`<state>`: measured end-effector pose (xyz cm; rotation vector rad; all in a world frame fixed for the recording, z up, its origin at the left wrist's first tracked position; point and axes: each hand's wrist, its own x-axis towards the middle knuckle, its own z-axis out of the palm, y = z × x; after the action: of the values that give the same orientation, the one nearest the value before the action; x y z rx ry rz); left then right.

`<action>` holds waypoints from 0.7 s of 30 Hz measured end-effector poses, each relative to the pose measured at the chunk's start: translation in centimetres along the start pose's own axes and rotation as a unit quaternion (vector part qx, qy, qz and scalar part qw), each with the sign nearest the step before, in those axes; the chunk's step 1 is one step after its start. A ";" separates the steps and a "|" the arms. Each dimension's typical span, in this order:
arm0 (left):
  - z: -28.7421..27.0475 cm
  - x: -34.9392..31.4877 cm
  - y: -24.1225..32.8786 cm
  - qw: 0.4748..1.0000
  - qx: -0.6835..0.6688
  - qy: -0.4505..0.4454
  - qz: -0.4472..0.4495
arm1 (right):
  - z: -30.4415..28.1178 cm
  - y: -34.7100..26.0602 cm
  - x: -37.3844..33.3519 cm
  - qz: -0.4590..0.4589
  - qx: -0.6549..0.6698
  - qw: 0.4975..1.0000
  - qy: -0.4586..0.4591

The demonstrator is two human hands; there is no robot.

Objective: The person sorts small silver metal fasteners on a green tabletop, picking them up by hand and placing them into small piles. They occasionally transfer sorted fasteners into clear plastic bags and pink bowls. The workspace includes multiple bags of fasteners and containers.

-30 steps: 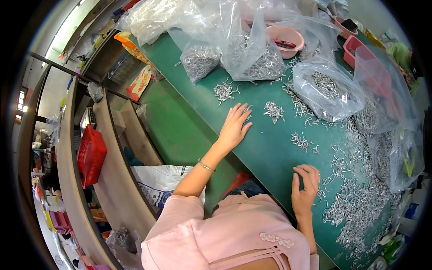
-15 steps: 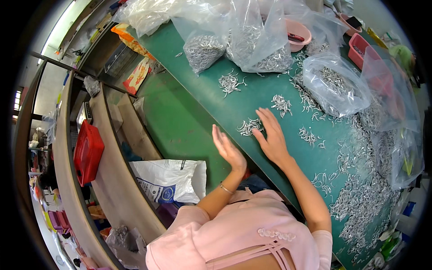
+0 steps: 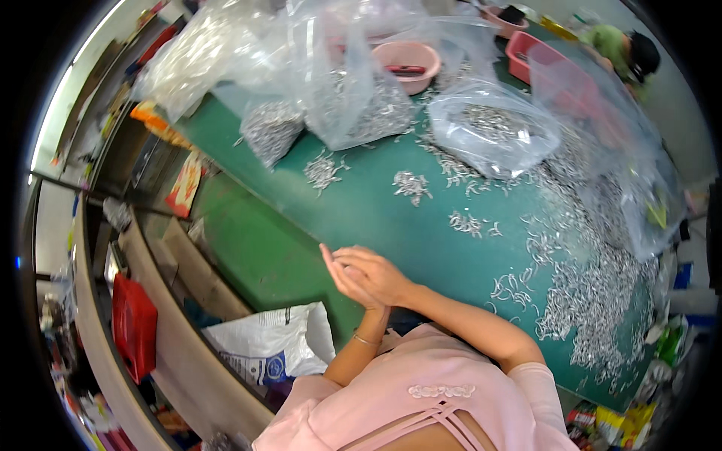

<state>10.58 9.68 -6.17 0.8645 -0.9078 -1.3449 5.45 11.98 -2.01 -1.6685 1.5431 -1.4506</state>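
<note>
My left hand [image 3: 346, 283] and my right hand [image 3: 383, 276] are cupped together just off the near edge of the green table [image 3: 361, 218]. The right fingers lie over the left palm, so whatever sits between them is hidden. Nearest on the tabletop are small heaps of curved silver metal pieces: one heap [image 3: 466, 223] to the right, another [image 3: 411, 186] farther back, and a third [image 3: 323, 171] toward the bags. A large spread of the same pieces [image 3: 594, 301] covers the table's right side.
An open clear bag of pieces [image 3: 489, 146] lies on the table, with filled bags [image 3: 272, 131] behind. A pink bowl [image 3: 410, 60] holds a red-handled tool. Left of the table stand a shelf [image 3: 177, 353], a red basket [image 3: 135, 327] and a white sack [image 3: 274, 342] by the green floor.
My right hand has come off the table and closed over my left. The small heap it was touching at the edge is gone from the tabletop. The view has shifted to the right.
</note>
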 end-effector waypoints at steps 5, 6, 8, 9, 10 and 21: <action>0.8 -0.8 1.6 1.000 -0.001 -0.027 0.000 | -0.4 -0.9 -0.4 0.141 0.225 0.963 0.044; 1.1 -1.1 1.9 0.999 -0.004 -0.034 -0.003 | 0.0 -0.3 -0.8 0.180 0.278 0.942 0.050; 1.4 -1.7 3.0 0.999 -0.007 -0.051 -0.013 | 0.1 -0.6 -1.0 0.203 0.353 0.911 0.069; 1.7 -1.8 3.5 0.998 -0.011 -0.064 -0.023 | -0.3 -0.5 -1.3 0.198 0.347 0.913 0.081; 1.9 -1.9 4.1 0.996 -0.019 -0.075 -0.038 | -0.8 -1.0 -1.3 0.194 0.342 0.915 0.090; 7.0 -5.0 3.5 0.859 -0.253 -0.170 -0.412 | -8.1 -5.9 -4.4 0.007 -0.079 0.937 0.340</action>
<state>5.53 14.80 -0.34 0.6075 -0.3675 -2.4110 1.76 20.21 4.18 -1.2819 2.0579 -2.0813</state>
